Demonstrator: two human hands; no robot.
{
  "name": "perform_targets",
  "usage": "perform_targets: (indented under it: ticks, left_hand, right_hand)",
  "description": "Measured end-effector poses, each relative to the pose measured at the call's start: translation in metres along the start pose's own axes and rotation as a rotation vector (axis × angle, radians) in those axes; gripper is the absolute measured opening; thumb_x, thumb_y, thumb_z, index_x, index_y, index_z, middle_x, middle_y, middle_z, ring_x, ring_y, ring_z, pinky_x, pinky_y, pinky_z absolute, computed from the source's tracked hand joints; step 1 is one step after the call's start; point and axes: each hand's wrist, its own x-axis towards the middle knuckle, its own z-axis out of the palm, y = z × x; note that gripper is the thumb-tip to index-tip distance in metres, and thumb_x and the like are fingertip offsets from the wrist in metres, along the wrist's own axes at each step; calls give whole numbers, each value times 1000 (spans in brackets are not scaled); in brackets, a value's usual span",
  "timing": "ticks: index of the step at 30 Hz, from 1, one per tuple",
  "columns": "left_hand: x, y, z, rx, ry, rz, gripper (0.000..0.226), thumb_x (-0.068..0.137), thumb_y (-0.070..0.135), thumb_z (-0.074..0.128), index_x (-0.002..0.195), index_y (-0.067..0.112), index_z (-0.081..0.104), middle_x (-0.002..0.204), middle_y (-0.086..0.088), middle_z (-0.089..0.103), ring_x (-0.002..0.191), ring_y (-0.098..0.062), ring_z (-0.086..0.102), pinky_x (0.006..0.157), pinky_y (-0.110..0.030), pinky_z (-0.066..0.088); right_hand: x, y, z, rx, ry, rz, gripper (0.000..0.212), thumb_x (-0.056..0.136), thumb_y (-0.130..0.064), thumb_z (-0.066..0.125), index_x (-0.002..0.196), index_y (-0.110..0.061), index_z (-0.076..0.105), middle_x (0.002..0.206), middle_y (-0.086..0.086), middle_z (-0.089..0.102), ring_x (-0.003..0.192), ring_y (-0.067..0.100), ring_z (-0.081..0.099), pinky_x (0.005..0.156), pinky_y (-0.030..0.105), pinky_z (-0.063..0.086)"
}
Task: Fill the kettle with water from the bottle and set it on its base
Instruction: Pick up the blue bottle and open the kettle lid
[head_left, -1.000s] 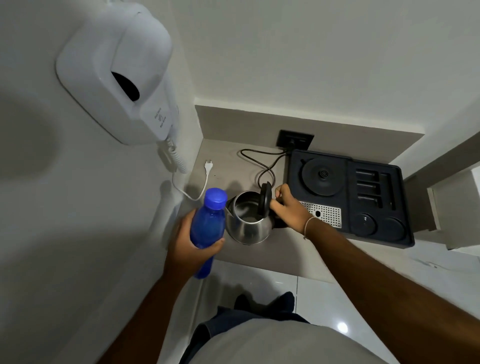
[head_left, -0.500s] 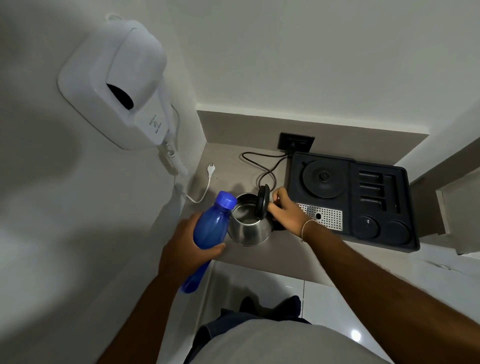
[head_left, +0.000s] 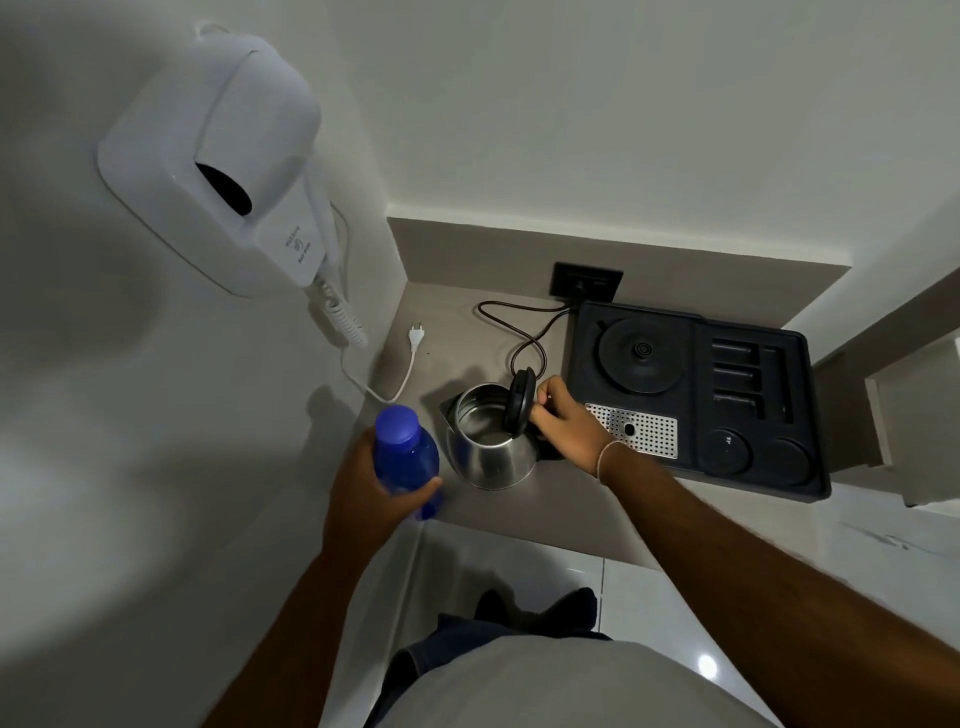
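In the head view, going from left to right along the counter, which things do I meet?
Blue bottle in the left hand → steel kettle → right hand → round kettle base → round recesses of the black tray.

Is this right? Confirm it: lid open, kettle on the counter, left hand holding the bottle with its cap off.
One thing is wrong: the bottle in the left hand has its cap on, as the head view shows. The lid is open and the kettle sits on the counter.
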Motion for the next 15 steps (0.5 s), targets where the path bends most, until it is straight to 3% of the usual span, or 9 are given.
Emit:
perform_targets:
  ticks: [3, 5, 8, 10, 12, 15]
  left_hand:
    - [2, 2, 7, -59, 29, -5, 83, 68, 21, 101, 137, 33, 56, 126, 14, 67, 118, -2, 63, 107, -38, 51]
    - [4, 6, 12, -101, 55, -21, 84, 69, 14, 100, 132, 46, 55, 126, 18, 66, 116, 5, 64, 104, -30, 51]
    - [6, 9, 17, -167, 110, -88, 79, 71, 5, 97, 119, 49, 52, 117, 19, 65, 104, 19, 62, 106, -37, 51]
    - [10, 6, 18, -203, 110, -118, 78, 72, 2, 95, 119, 48, 51, 118, 19, 63, 104, 13, 64, 111, -45, 50]
    - [14, 5, 15, -226, 60, -123, 91, 69, 1, 97, 131, 46, 48, 129, 13, 62, 117, -1, 62, 116, -50, 47]
    - [12, 1, 3, -241, 45, -138, 140, 60, 2, 101, 165, 36, 16, 168, -6, 35, 151, -21, 39, 120, -46, 38]
  right_hand:
    - [-3, -1, -1, -8, -1, 4, 34, 87, -66, 56, 89, -36, 41, 84, 3, 59, 82, 21, 54, 98, 65, 54]
    - [-4, -2, -2, -15, 0, 2, 33, 88, -66, 56, 89, -37, 41, 84, 2, 59, 81, 21, 54, 97, 65, 54]
    - [-7, -4, -2, -3, 2, 2, 35, 88, -63, 55, 92, -31, 41, 84, 4, 57, 80, 20, 52, 96, 65, 54]
    - [-9, -5, -2, -1, -1, -6, 40, 87, -64, 54, 96, -26, 42, 85, 4, 58, 81, 20, 52, 96, 64, 54]
    - [-9, -6, -2, -3, 0, -14, 45, 87, -65, 53, 99, -23, 43, 86, 5, 59, 82, 20, 53, 97, 63, 53]
    - [-9, -6, -2, 1, -3, -13, 47, 86, -65, 54, 100, -21, 44, 87, 5, 60, 83, 20, 54, 98, 64, 53]
